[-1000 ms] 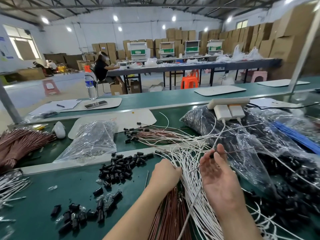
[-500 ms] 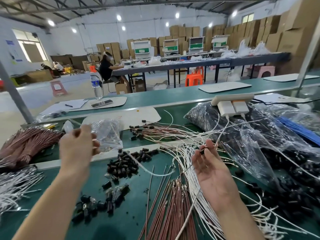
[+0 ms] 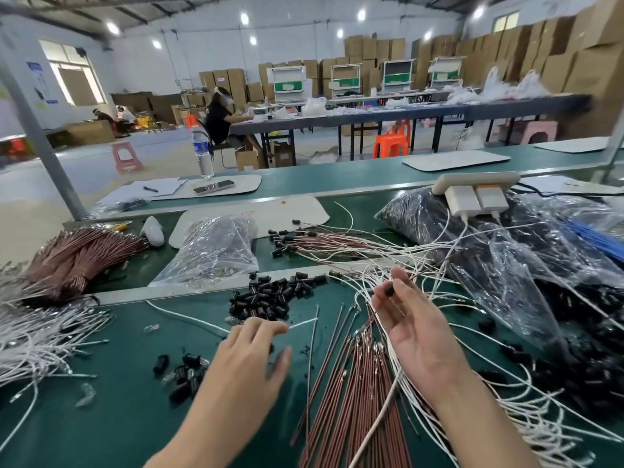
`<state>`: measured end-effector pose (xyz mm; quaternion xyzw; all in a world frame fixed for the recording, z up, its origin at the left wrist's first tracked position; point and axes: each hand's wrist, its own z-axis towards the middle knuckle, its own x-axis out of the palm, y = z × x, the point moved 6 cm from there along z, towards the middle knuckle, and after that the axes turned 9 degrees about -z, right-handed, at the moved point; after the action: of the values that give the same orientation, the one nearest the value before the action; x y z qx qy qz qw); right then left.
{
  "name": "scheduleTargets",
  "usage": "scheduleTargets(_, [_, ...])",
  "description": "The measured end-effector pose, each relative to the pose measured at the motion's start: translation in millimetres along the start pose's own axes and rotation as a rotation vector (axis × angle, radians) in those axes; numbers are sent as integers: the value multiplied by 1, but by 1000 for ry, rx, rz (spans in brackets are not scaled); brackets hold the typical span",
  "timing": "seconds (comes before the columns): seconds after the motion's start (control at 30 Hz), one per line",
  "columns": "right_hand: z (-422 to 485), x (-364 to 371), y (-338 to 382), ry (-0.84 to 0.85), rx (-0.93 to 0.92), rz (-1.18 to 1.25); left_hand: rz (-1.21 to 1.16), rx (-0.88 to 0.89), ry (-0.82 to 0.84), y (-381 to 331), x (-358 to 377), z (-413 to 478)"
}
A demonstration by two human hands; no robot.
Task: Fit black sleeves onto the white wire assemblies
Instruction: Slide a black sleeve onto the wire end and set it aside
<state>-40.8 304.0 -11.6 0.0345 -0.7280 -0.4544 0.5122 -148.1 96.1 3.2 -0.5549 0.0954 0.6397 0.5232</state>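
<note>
Plenty left to do: centre frame, the right grip (image 3: 415,319) pinches one black sleeve (image 3: 390,290) at its fingertips, the left grip (image 3: 251,349) rests loose-fingered on a white wire (image 3: 304,321) on the desk (image 3: 101,417), sleeve pile (image 3: 270,295) and white wire tangle (image 3: 540,417) waiting.

Green belt (image 3: 118,417), with black, white and reddish-brown on it.
Black sleeves (image 3: 273,295) are heaped at centre on the plain green. White wires (image 3: 40,339) fill the left edge and reddish-brown wires (image 3: 358,400) the lower middle. A clear bag (image 3: 209,255) lies left of centre and blue wires (image 3: 594,241) at far right. An orange stool (image 3: 391,145), a pink stool (image 3: 542,131) and brown cartons (image 3: 574,72) are across the top.
</note>
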Motion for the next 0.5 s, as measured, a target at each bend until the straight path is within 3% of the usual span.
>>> scheduleTargets(0.33, [3, 3, -9, 22, 80, -79, 136, -36, -137, 0, 22, 24])
scheduleTargets(0.5, [4, 4, -12, 19, 90, -117, 92, -32, -98, 1, 35, 27])
